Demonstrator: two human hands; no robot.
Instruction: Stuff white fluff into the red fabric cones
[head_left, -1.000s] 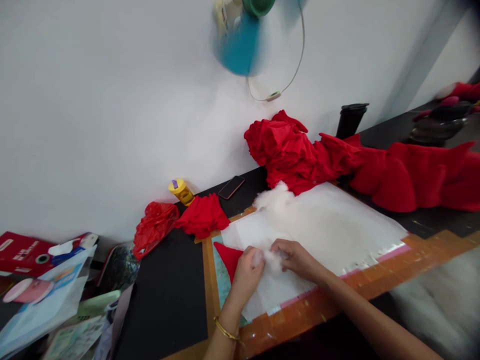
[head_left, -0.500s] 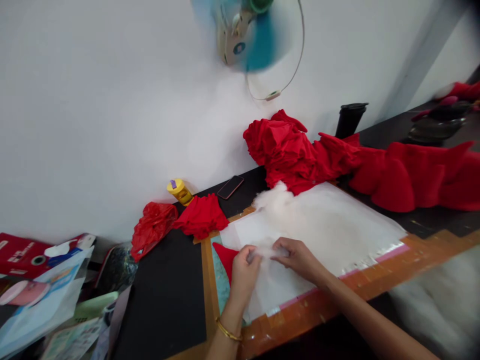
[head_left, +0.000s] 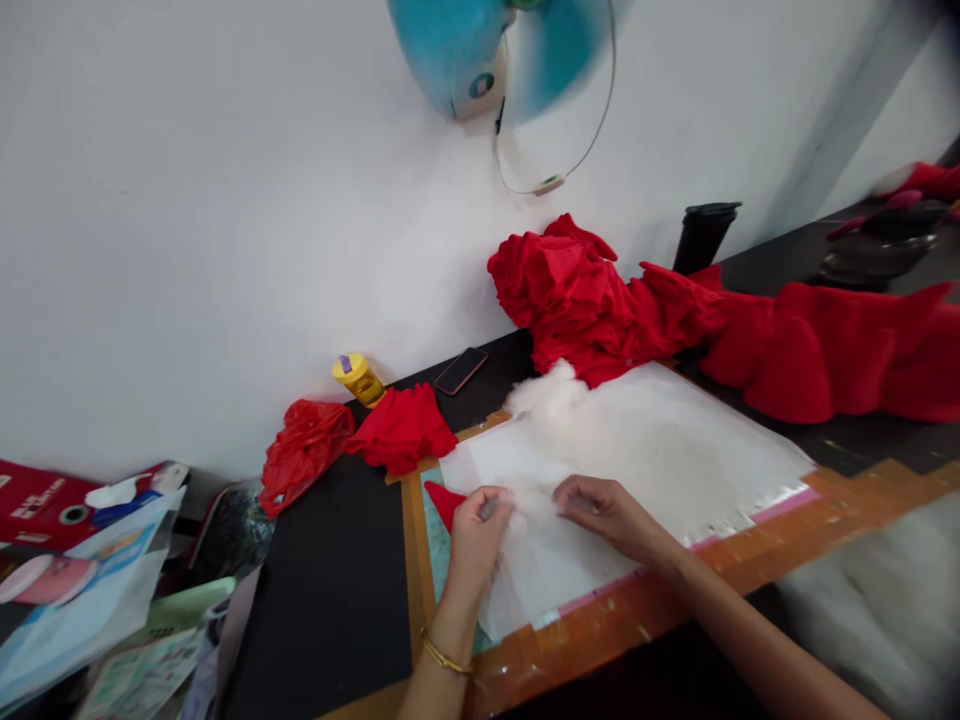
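Note:
A thin white tuft of fluff (head_left: 531, 503) stretches between my two hands above a white sheet (head_left: 577, 565). My left hand (head_left: 484, 520) pinches its left end, thumb and forefinger together. At its right end, my right hand (head_left: 596, 505) has its fingertips closed on the fluff. A red fabric piece (head_left: 442, 502) with a pointed tip lies partly hidden behind my left hand. Beyond my hands, a larger heap of white stuffing (head_left: 551, 395) rests on the sheet's far side.
Red fabric pieces (head_left: 570, 300) are piled behind the sheet and stretch right. Further left are a small red stack (head_left: 405, 430), a red plastic bag (head_left: 306, 450), a yellow container (head_left: 360, 380) and a phone (head_left: 461, 371). A black cup (head_left: 703, 238) stands behind.
My hands have moved slightly apart, and the fluff between them looks thinner and more stretched. My left hand has shifted a little left.

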